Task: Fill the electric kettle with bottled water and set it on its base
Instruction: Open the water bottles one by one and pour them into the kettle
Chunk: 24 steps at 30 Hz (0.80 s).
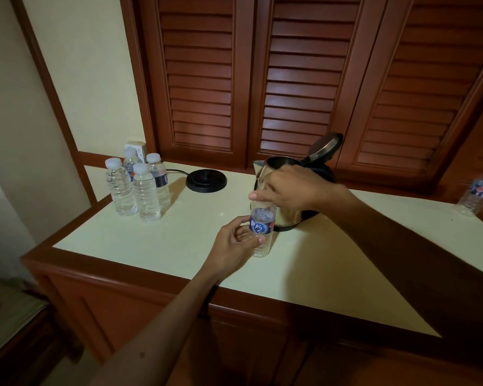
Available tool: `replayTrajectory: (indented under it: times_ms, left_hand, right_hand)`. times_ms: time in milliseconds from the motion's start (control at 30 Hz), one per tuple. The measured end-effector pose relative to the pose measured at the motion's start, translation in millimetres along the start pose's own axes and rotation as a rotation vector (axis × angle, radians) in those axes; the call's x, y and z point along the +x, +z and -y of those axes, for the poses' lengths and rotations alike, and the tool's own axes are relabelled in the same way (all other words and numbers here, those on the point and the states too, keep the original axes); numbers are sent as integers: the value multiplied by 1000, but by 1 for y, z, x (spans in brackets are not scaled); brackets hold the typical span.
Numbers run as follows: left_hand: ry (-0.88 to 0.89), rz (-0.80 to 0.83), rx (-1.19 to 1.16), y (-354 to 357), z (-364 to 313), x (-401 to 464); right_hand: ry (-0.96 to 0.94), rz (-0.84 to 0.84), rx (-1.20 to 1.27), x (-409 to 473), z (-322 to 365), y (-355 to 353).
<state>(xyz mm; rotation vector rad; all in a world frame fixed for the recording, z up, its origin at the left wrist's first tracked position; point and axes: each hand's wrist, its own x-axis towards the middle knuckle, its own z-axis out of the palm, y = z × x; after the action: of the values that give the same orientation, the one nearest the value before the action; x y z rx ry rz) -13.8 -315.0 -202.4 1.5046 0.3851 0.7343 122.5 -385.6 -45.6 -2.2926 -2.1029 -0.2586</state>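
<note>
A small water bottle (261, 232) with a blue label stands upright on the cream counter (179, 240), just in front of the kettle. My left hand (236, 247) grips its body from the left. My right hand (287, 189) comes down over its top, fingers curled round the cap, which is hidden. Behind them stands the steel electric kettle (286, 218) with its black lid (325, 147) tipped open. The round black kettle base (206, 180) lies apart to the left, near the back of the counter.
Several sealed water bottles (140, 185) cluster at the back left, in front of a wall socket (136, 150) with the base's cord. Another bottle (478, 190) stands at the far right. Louvred wooden doors (290, 79) rise behind the counter.
</note>
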Motion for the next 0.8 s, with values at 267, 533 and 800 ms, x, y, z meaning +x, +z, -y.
replayTrajectory:
  times_ms: [267, 533, 800]
  left_hand:
    - [-1, 20, 26, -3, 2, 2]
    - [-29, 52, 16, -4, 3, 5]
    - [-12, 32, 46, -3, 4, 6]
  right_hand:
    - [-166, 114, 279, -8, -38, 13]
    - [-214, 128, 356, -5, -37, 12]
    - [-254, 225, 90, 10, -25, -2]
